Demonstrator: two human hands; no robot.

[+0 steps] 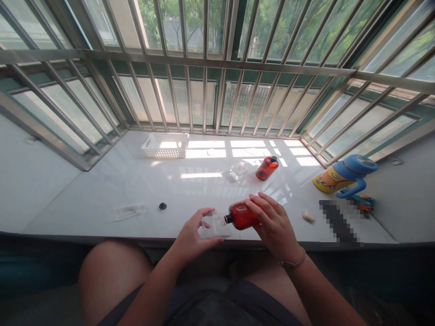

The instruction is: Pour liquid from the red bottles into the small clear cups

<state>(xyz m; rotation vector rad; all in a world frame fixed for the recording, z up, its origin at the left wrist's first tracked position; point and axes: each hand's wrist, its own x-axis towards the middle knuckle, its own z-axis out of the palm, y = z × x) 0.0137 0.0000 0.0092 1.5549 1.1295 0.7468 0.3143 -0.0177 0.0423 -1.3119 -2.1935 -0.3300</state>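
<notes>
While two red-brown bottles are in view, only one is in hand: the right hand point(274, 222) grasps the tilted bottle point(242, 214) round its body, fingers over the top, its dark neck pointing left out of the grip. One clear container point(212, 226) sits in the left hand point(193, 235), between the thumb on the near side and the fingers on the far side, its right part just at the bottle's mouth; whether liquid is running cannot be told. The second bottle point(267, 169), with a black top, stands beyond the right hand, touched by neither. Around them on the white ledge point(102, 190) are one black cap point(162, 206) and one clear wrapper point(129, 212) to the left, one white basket point(166, 151) at the back, and, to the right, one pale lump point(308, 215) and one blue-and-yellow flask point(335, 175).
</notes>
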